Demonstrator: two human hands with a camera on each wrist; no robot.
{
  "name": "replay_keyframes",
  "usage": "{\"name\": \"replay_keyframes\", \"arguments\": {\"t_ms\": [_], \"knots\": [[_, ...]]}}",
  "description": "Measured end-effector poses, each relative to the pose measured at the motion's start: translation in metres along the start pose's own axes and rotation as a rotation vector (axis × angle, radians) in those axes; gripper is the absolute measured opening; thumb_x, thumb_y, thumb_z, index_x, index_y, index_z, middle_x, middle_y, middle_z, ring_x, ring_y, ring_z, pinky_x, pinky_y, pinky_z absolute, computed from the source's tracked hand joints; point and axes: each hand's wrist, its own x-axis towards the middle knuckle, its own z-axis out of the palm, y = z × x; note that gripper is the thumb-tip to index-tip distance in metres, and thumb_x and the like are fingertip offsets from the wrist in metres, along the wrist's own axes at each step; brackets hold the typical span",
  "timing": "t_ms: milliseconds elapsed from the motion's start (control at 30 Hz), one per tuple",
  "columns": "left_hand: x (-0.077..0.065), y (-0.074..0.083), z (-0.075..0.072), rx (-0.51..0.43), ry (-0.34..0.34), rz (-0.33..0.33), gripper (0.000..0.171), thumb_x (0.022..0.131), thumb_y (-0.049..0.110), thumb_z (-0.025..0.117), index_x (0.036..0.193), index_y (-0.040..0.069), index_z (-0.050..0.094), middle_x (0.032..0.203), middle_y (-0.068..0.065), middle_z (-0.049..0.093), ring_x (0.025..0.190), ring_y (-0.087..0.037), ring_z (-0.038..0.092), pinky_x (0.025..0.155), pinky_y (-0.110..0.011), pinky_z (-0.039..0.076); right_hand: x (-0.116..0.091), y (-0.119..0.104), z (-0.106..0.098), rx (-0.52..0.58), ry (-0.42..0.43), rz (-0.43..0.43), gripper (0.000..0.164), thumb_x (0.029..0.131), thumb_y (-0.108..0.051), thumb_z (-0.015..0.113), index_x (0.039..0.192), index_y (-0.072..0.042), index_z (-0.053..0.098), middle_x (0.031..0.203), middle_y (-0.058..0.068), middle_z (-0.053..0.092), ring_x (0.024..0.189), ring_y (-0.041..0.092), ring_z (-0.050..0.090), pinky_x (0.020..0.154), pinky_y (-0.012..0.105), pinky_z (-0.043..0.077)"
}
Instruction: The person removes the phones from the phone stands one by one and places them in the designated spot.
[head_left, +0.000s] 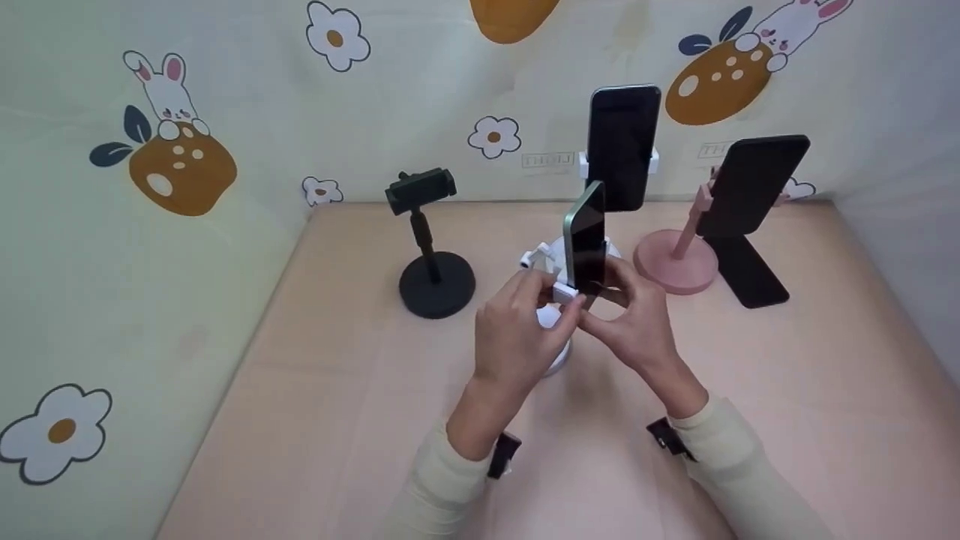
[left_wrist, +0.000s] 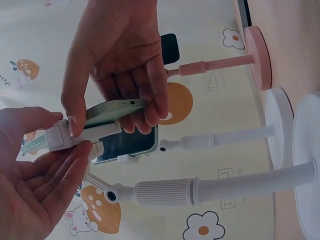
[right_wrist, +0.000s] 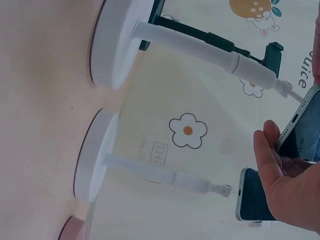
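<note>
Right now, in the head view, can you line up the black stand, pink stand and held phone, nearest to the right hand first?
1. Held phone, at the right hand.
2. Pink stand, beyond it, slightly right.
3. Black stand, off to the left.

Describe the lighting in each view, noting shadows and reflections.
Head view: brightest, with a soft shadow on the flat, pale pink tabletop; left wrist view: noticeably dimmer; right wrist view: also dim, faint reflections on the rectangular, dark-screened, green-edged phone.
</note>
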Motion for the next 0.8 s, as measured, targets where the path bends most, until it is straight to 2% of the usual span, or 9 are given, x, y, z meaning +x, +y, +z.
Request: {"name": "replay_keyframes", "arguments": {"t_ms": [300, 567, 800], "knots": [[-0.001, -0.003, 0.001, 0.002, 0.027, 0.044, 0.026, 0.089, 0.030, 0.076, 0.098, 0.009, 0.066, 0.087, 0.000, 0.071, 0.082, -0.009, 0.073, 0.073, -0.017, 0.059, 0.003, 0.002, -0.003, 0.040, -0.014, 0.019, 0.062, 0.074, -0.001, 0.084, 0.131, -0.001, 0.060, 0.118, 0.013, 0.070, 0.106, 0.025, 0.069, 0.091, 0.015, 0.055], [-0.003, -0.005, 0.002, -0.021, 0.012, 0.061, 0.027, 0.090, 0.030, 0.075, 0.101, 0.008, 0.065, 0.090, -0.001, 0.072, 0.084, -0.010, 0.073, 0.075, -0.018, 0.059, 0.002, 0.006, -0.007, 0.063, -0.036, 0.022, 0.063, 0.073, 0.001, 0.084, 0.131, 0.000, 0.060, 0.116, 0.013, 0.069, 0.104, 0.009, 0.068, 0.092, 0.015, 0.055], [-0.003, -0.008, 0.002, -0.051, -0.001, 0.059, 0.028, 0.089, 0.030, 0.076, 0.103, 0.007, 0.066, 0.091, -0.002, 0.071, 0.085, -0.010, 0.073, 0.079, -0.017, 0.059, 0.003, 0.008, -0.011, 0.125, -0.066, 0.053, 0.064, 0.073, 0.003, 0.083, 0.132, 0.002, 0.058, 0.115, 0.012, 0.067, 0.103, 0.009, 0.068, 0.093, 0.018, 0.056]]}}
